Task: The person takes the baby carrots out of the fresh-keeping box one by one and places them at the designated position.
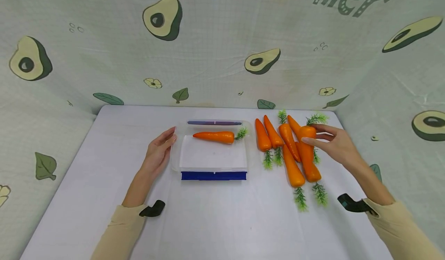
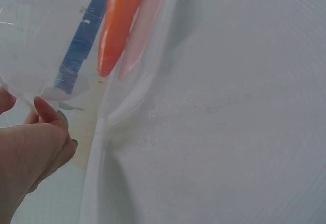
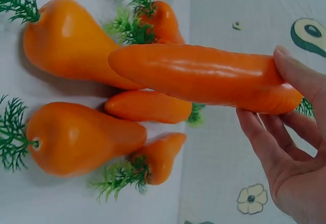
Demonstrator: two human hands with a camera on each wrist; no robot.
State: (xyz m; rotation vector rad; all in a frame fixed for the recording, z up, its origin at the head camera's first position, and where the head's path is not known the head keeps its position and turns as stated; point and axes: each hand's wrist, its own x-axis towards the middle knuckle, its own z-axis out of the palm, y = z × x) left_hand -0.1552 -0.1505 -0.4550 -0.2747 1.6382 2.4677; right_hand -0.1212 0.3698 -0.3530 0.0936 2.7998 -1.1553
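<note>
My right hand (image 1: 333,142) pinches an orange toy carrot (image 3: 204,79) between thumb and fingers near its leafy end, above the other carrots. In the right wrist view its pointed end faces left, over several carrots (image 3: 71,137) with green tops. On the left, my left hand (image 1: 159,152) holds the side rim of a clear plastic box (image 1: 208,157) with blue clasps. The left wrist view shows its fingers (image 2: 48,112) at the box's rim. One carrot (image 1: 215,137) lies crosswise inside the box, towards the back, with its leaves to the right.
Loose carrots (image 1: 292,167) lie grouped on the white table (image 1: 215,221), right of the box. Behind the table hangs a pale cloth (image 1: 215,28) printed with avocados and leaves. It also covers both sides.
</note>
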